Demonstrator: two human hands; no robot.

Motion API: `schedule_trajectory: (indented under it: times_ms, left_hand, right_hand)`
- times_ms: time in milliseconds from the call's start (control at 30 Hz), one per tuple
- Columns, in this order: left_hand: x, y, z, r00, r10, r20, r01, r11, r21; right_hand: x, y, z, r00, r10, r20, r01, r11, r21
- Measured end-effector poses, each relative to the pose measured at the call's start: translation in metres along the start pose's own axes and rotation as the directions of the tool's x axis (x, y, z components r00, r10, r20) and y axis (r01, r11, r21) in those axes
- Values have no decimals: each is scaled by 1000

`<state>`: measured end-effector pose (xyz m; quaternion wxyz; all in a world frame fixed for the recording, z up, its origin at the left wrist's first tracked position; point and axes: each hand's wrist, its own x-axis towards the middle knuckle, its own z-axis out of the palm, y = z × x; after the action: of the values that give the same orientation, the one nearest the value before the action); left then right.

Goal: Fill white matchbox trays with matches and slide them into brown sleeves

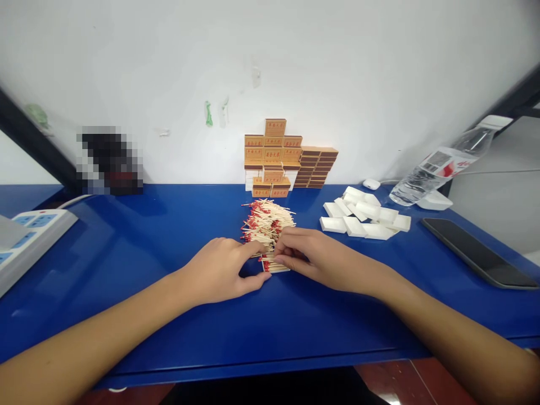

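Note:
A small white matchbox tray (276,270) lies on the blue table, partly filled with red-tipped matches (274,263). My left hand (221,269) steadies the tray's left end between thumb and forefinger. Over its far right side, my right hand (314,256) is closed in a pinch on matches, though its fingers hide most of them. Just beyond both hands spreads a loose heap of matches (270,216), most with red heads to the left.
Filled matchboxes (274,153) are stacked against the wall. White trays (356,226) lie piled to the right, near a phone (476,253), a leaning plastic bottle (447,160) and a white earphone case (371,184). A power strip (37,236) sits at the left.

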<state>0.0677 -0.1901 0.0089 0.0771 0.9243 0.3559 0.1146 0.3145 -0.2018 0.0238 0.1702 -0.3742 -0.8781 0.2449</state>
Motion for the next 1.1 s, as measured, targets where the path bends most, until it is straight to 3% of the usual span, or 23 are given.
schedule_trajectory:
  times_ms: [200, 633, 1100]
  left_hand:
    - [0, 0, 1, 1000, -1, -10, 1, 1000, 0]
    - [0, 1, 1, 1000, -7, 4, 7, 1000, -8]
    - [-1, 1, 2, 999, -28, 25, 28, 1000, -11]
  right_hand:
    - [-3, 6, -5, 999, -23, -35, 18, 992, -124]
    - [-2, 6, -3, 998, -41, -51, 34, 991, -128]
    - [-5, -5, -14, 997, 3, 72, 0, 999, -44]
